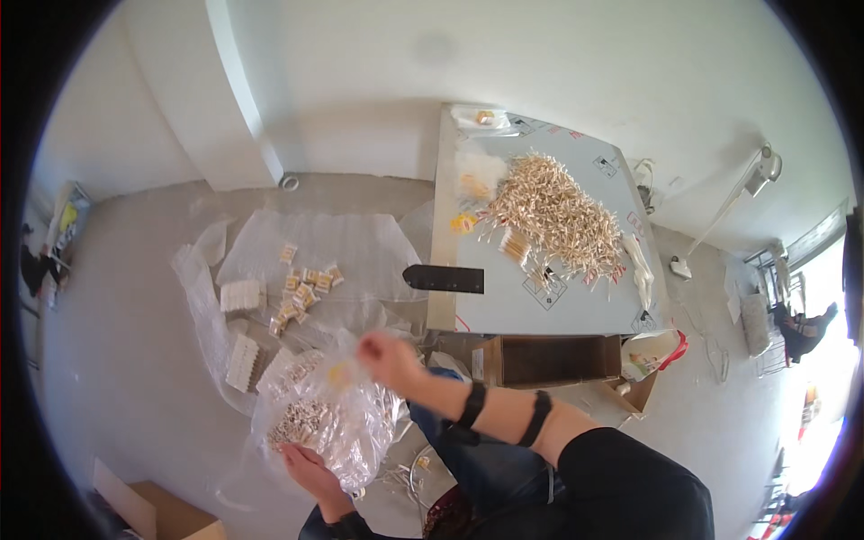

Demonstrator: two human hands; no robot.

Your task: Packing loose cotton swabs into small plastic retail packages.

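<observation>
A large clear plastic bag [360, 450] full of loose cotton swabs [301, 421] stands low in front of me. My left hand [310, 471] is at its near left edge, fingers curled against the plastic. Above the bag's far right side is my right hand [389, 362], blurred by motion, with its fingers closed. From those fingers hangs a small clear plastic bag [338, 374] with a yellow patch, also smeared. Beyond, on a plastic sheet [360, 247] on the floor, lie several small packs of swabs [306, 292] with yellow labels.
White stacked bundles [241, 295] lie on the sheet's left. To the right, a grey table [504, 310] carries a big heap of swabs [558, 211] and a black strip [445, 279] overhanging its edge. Cardboard boxes stand below the table [549, 360] and at lower left [166, 513].
</observation>
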